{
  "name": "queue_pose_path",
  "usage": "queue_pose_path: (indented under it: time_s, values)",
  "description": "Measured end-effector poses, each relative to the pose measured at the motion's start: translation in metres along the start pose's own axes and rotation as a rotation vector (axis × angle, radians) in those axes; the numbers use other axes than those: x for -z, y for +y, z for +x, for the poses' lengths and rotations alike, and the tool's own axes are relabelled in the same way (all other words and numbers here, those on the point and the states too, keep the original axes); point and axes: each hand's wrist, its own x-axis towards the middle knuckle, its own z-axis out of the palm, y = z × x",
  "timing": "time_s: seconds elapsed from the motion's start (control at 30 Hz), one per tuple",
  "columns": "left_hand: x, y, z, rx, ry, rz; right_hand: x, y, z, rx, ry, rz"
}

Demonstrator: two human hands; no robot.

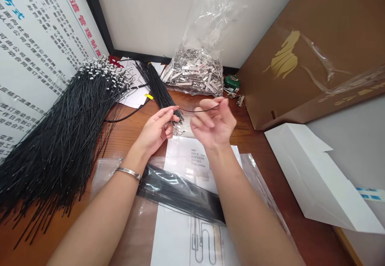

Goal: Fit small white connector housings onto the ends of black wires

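Observation:
A thin black wire (197,110) runs between my two hands above the table. My left hand (159,127) pinches one stretch of it between thumb and forefinger. Close to its other end, my right hand (213,121) grips the wire with the fingertips. Below and behind the hands lies a bundle of black wires (158,83) with small shiny ends. Under my forearms, a clear plastic bag (180,191) with more black wires rests on a printed sheet (171,234) bearing a drawing.
A big heap of black wires with white connectors (69,125) fills the left side. At the back stands a clear bag of metal clips (195,73), beside a green tape measure (231,82). A brown box (315,57) and a white box (319,177) border the right.

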Motion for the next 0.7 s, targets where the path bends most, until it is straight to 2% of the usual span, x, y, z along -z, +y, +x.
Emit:
queue_pose_path:
  time_s: [0.13,0.27,0.33,0.43,0.53,0.6,0.7]
  values:
    - [-0.001,-0.001,-0.001,-0.010,0.000,0.045,0.020,0.000,0.005,0.122,0.059,0.203]
    - [0.001,-0.004,-0.003,0.068,-0.106,0.198,0.026,0.003,0.006,0.081,0.034,0.590]
    - [0.000,-0.004,-0.005,0.065,-0.169,0.208,0.024,0.003,0.006,0.051,0.060,0.714]
    - [-0.002,0.002,-0.009,-0.047,-0.177,0.107,0.019,0.002,0.006,0.018,0.211,0.618]
    - [-0.001,0.010,-0.014,-0.147,-0.072,-0.035,0.017,0.003,0.010,-0.008,0.410,0.408]
    - [0.002,0.013,-0.017,-0.157,-0.062,-0.107,0.018,0.006,0.013,-0.013,0.490,0.359]
    - [0.010,0.011,-0.019,-0.051,-0.173,-0.124,0.021,0.013,0.017,-0.025,0.515,0.357]
